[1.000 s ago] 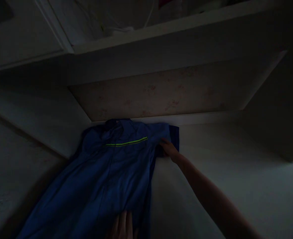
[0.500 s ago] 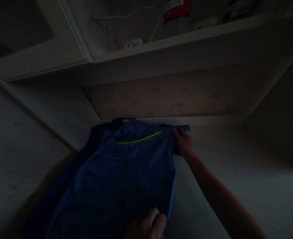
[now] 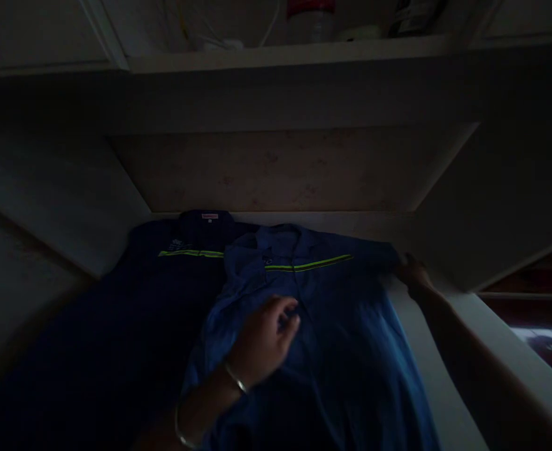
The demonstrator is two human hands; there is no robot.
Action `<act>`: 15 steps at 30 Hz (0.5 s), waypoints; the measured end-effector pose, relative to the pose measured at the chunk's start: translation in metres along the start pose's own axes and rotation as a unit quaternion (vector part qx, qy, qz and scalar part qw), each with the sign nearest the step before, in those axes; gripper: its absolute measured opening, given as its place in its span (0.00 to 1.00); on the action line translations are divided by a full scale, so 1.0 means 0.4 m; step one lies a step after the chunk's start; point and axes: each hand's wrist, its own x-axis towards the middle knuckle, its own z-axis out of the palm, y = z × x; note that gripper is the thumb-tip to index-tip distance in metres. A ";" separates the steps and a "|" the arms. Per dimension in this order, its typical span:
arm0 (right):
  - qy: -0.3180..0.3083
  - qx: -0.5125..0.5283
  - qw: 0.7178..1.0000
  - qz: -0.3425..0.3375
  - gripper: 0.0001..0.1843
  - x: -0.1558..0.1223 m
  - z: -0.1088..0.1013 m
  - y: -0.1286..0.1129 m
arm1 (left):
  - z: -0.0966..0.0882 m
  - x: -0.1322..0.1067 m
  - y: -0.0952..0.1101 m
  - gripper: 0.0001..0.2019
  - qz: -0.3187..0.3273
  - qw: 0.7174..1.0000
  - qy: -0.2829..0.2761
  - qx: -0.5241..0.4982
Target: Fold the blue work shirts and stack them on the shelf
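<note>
A blue shirt (image 3: 351,326) with a yellow-green chest stripe lies spread out, front side up. Under its left part is a darker navy shirt (image 3: 163,313) with a similar stripe and a collar label. My right hand (image 3: 414,274) is at the end of the blue shirt's short sleeve, fingers closed on the cloth, somewhat blurred. Above the blue shirt's front is my left hand (image 3: 264,341), fingers loosely curled, the thumb apart from them and nothing between. Bracelets circle that wrist. The lower ends of both shirts run out of view or into shadow.
The shirts lie on a pale desk surface (image 3: 445,369) inside a cabinet recess. A shelf (image 3: 285,59) overhangs it, carrying a red-labelled bottle (image 3: 310,24) and cables. A side panel (image 3: 487,207) bounds the right. The light is dim.
The blue shirt has shifted right with my right hand, uncovering more of the navy shirt. My left hand has moved up over the blue shirt's front. The view has swung right and down.
</note>
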 end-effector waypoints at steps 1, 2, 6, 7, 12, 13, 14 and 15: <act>0.000 -0.016 1.000 0.007 0.40 -0.019 0.000 0.006 | -0.017 0.031 -0.053 0.17 -0.004 0.995 0.035 0.092; -0.002 -0.029 1.000 -0.002 0.39 -0.045 0.003 0.004 | -0.027 0.059 -0.106 0.19 -0.012 0.982 0.056 0.182; -0.075 -0.037 0.976 -0.203 0.30 -0.216 0.051 -0.047 | -0.028 0.115 -0.273 0.21 -0.069 0.929 0.020 0.364; -0.106 -0.042 0.960 -0.256 0.28 -0.266 0.070 -0.059 | -0.029 0.117 -0.297 0.18 -0.074 0.929 0.008 0.362; -0.211 -0.148 0.915 -0.311 0.26 -0.430 0.143 -0.069 | -0.131 0.091 -0.369 0.14 -0.114 0.964 0.109 0.215; -0.221 -0.160 0.911 -0.309 0.26 -0.442 0.146 -0.064 | -0.169 0.078 -0.385 0.14 -0.158 0.962 0.149 0.162; -0.229 -0.167 0.909 -0.307 0.27 -0.450 0.146 -0.057 | -0.207 0.062 -0.405 0.14 -0.213 0.954 0.189 0.096; -0.236 -0.170 0.906 -0.308 0.27 -0.455 0.141 -0.051 | -0.244 0.041 -0.426 0.14 -0.271 0.936 0.222 0.022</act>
